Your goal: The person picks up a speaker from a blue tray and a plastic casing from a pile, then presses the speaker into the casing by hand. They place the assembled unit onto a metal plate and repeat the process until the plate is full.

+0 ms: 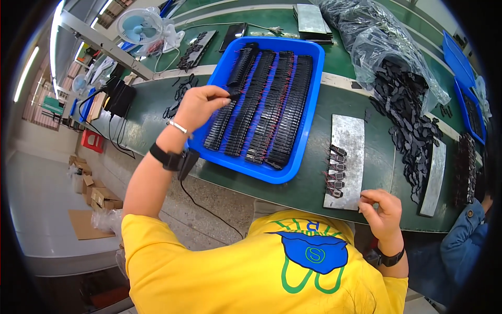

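Observation:
My left hand (197, 109) reaches over the left side of a blue plastic tray (319, 78), finger and thumb pinched on a small black part (235, 97). Rows of similar black parts with thin red wires (269, 112) fill the tray in long columns. My right hand (384, 212) is closed in a pinch beside the lower right corner of a grey metal plate (349, 136); what its fingertips hold, if anything, is too small to make out. Several small black parts with red wires (337, 172) lie in a column along that plate's left side.
Black flat pieces (405, 115) spill from a clear plastic bag (366, 31) on the right of the green table (282, 196). Another metal plate (433, 180) lies beside them. A fan (140, 27) stands at the back left. At far right, a co-worker's blue sleeve (465, 235) shows.

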Available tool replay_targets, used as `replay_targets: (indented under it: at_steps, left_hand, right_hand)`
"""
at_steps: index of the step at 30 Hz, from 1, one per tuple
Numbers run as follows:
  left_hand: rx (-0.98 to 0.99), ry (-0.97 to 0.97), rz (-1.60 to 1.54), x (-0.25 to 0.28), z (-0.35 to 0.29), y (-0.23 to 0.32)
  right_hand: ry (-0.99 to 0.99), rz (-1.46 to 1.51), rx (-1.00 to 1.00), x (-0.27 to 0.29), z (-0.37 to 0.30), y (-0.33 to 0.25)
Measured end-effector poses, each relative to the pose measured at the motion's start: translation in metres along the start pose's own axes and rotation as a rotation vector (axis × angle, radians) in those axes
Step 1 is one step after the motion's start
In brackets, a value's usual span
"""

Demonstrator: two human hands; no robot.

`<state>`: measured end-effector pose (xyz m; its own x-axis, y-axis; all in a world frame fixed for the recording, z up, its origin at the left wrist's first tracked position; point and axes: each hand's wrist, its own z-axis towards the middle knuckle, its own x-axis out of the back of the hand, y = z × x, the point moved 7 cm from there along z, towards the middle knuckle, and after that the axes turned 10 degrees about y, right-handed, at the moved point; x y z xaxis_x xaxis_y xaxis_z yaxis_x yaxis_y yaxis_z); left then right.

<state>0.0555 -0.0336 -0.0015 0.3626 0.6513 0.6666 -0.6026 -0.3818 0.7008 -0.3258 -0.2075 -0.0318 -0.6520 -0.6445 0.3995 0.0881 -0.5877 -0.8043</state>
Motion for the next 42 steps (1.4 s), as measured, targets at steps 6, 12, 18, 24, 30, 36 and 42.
replay_targets:
  at_steps: [6,12,18,24,30,36,42]
  left_hand:
    - [-0.222,-0.126,0.531,-0.015,0.046,-0.028]
    - [-0.332,-0.182,0.708,-0.029,0.057,-0.029]
    - [-0.396,-0.210,0.797,-0.036,0.058,-0.030]
    - [-0.399,-0.231,0.851,-0.043,0.058,-0.024]
    - [-0.464,-0.141,0.756,-0.024,0.049,-0.006]
    - [-0.347,-0.382,0.155,-0.044,-0.030,0.101]
    - [-0.657,-0.662,-0.133,-0.083,-0.123,0.158]
  right_hand:
    - [0.028,-0.038,-0.079,0.003,-0.003,0.007]
    - [0.069,-0.049,-0.086,0.009,-0.007,0.011]
    - [0.104,-0.055,-0.110,0.012,-0.009,0.013]
    - [0.078,-0.094,-0.071,0.013,-0.002,0.007]
    - [-0.034,-0.169,-0.005,0.004,0.027,0.007]
    - [-0.102,-0.308,-0.047,-0.020,0.068,0.032]
    - [-0.218,-0.580,-0.057,-0.051,0.085,0.043]
